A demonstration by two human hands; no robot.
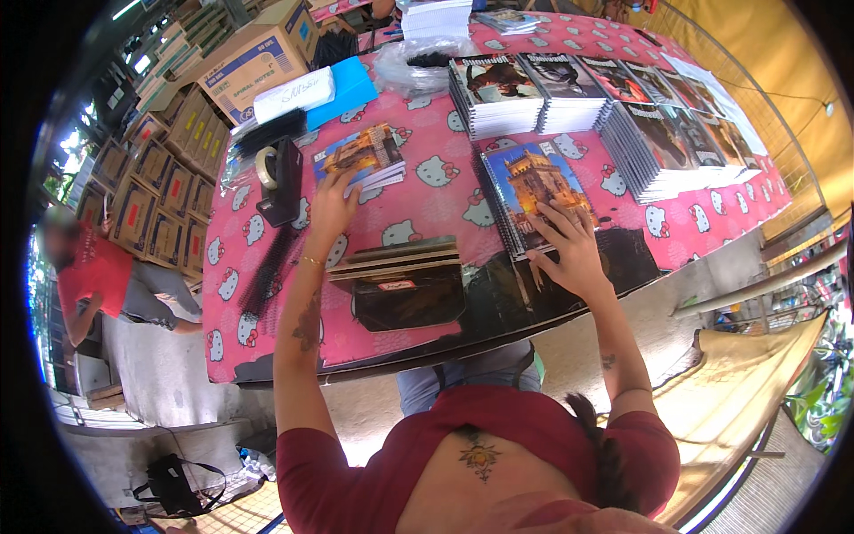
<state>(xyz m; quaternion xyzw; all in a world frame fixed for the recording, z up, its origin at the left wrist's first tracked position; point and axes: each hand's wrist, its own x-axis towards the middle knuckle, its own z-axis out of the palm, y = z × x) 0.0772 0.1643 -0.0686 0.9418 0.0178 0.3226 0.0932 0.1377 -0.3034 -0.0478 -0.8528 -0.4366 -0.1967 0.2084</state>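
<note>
My left hand (pixel 334 203) rests at the near left edge of a small stack of picture-covered booklets (pixel 378 153), its fingers stretched over the top. To the right, my right hand (pixel 569 242) lies with fingers spread on the cover of a spiral notebook (pixel 532 182) that shows a lit stone tower. The notebook's dark coil runs down its left side. Between my forearms sits a dark box-like holder (pixel 409 298) with thin upright boards. A black tape dispenser (pixel 285 182) stands left of the booklets.
Black plastic coils (pixel 264 283) lie at the table's left. Stacks of spiral notebooks (pixel 498 93) fill the far right, with clear plastic bags (pixel 414 64) beside them. A pink patterned cloth (pixel 427 196) covers the table. Cardboard boxes (pixel 160 191) and a person in red (pixel 98 271) are at left.
</note>
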